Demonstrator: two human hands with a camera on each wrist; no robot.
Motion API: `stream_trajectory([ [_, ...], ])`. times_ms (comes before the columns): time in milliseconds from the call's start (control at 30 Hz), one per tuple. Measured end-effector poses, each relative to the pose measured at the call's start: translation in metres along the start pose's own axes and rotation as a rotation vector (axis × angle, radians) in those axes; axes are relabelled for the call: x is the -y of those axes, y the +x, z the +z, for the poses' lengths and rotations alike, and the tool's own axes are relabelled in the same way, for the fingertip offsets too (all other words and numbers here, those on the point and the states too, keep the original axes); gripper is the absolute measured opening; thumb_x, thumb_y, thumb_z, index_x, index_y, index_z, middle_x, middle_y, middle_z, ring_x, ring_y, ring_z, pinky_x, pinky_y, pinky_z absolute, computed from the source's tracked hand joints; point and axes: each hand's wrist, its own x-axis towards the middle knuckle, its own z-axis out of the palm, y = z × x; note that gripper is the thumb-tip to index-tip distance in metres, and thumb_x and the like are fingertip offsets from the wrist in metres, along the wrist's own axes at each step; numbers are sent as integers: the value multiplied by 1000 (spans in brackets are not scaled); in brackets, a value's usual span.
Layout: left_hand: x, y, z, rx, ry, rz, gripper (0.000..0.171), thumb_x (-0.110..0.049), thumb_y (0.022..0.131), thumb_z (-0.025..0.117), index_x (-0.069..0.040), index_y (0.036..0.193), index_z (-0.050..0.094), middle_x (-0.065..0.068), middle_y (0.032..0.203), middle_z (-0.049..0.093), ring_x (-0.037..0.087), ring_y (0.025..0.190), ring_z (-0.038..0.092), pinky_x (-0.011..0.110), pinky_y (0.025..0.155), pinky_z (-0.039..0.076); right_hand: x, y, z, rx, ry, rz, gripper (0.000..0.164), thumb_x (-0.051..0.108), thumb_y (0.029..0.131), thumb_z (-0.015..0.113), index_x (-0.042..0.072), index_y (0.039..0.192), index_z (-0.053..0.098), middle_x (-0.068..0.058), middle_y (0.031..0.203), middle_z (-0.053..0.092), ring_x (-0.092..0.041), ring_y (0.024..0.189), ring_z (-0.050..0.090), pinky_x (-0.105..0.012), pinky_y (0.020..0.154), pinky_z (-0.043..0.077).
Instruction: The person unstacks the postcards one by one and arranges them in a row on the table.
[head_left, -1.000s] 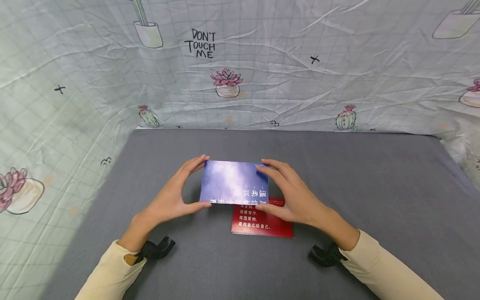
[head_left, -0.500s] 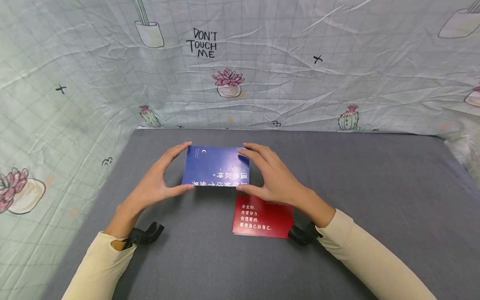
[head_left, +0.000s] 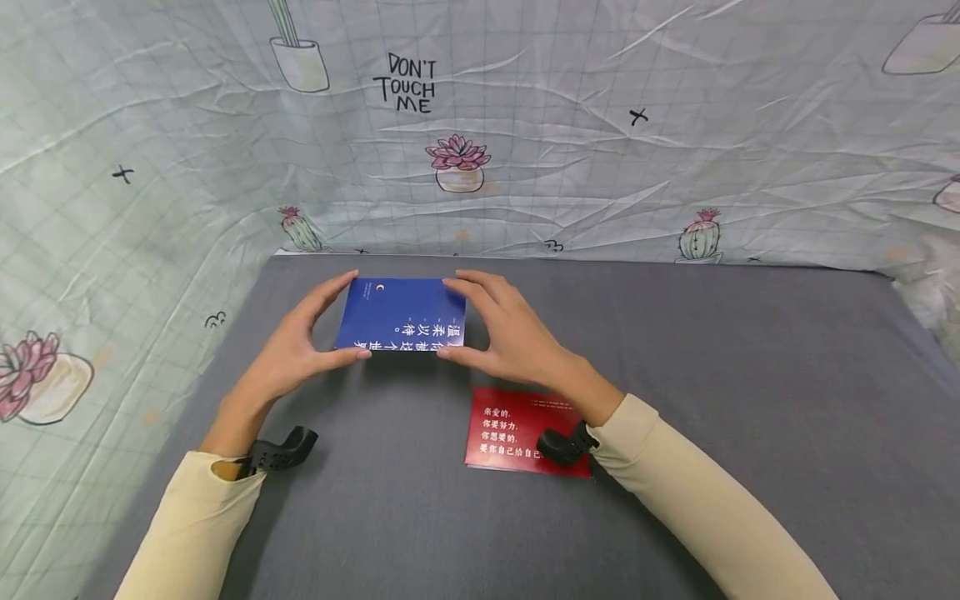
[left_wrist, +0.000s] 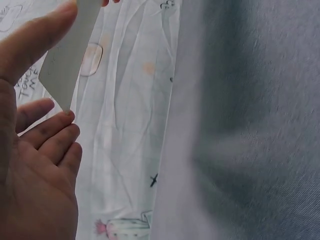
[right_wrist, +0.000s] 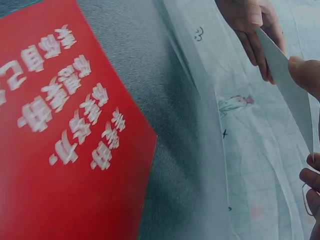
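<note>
Our left hand (head_left: 294, 350) and right hand (head_left: 513, 329), both spread wide, pinch opposite ends of the blue card (head_left: 405, 312), raised between them; below the right hand and nearer us, the red card (head_left: 495, 425) lies on the counter (head_left: 405, 517).

1. Gray worktop (head_left: 712, 358), cloth-like.
2. Wrinkled, pale grid-patterned sheet (head_left: 562, 179), rising beyond the worktop's far and left edges.
3. Sheet prints: "DON'T TOUCH ME" lettering (head_left: 408, 83), a pink succulent (head_left: 458, 164), a cactus (head_left: 301, 231) by the far-left corner.
4. Red card (head_left: 506, 429), white Chinese characters, flat, well in from the far edge.
</note>
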Motion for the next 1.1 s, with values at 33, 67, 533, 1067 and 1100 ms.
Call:
stream_trajectory([
  [33,1,0,-1,1,-4,-10,97,-17,71,86,-28,150,31,1,153,29,22,140,23,51,111,19,0,2,2,0,1,4,78,48,80,72,11,143,42,-11,145,38,-23,133,33,-46,105,31],
  [67,2,0,-3,3,-12,-20,97,-16,71,86,-28,150,31,0,153,29,21,141,23,50,112,19,1,4,4,-1,2,8,78,48,80,72,11,143,42,-11,144,39,-23,133,33,-46,105,32],
  [533,-13,3,-9,47,-62,-167,92,-10,76,81,-14,151,28,10,155,23,32,142,18,54,111,16,-9,19,26,43,-33,65,78,51,81,71,10,142,43,-10,145,39,-22,133,32,-43,109,27],
  [1067,55,26,3,60,-34,-160,91,-24,72,85,-18,148,35,7,152,32,27,141,22,50,111,19,-29,30,39,168,-19,159,81,53,81,70,11,144,40,-9,147,39,-23,135,31,-38,112,22],
  [1100,56,27,4,66,-12,-167,92,-25,72,86,-18,149,35,8,152,32,28,141,22,51,111,19,-30,31,39,176,-21,164,81,52,81,70,11,144,40,-9,147,39,-23,135,31,-38,112,23],
])
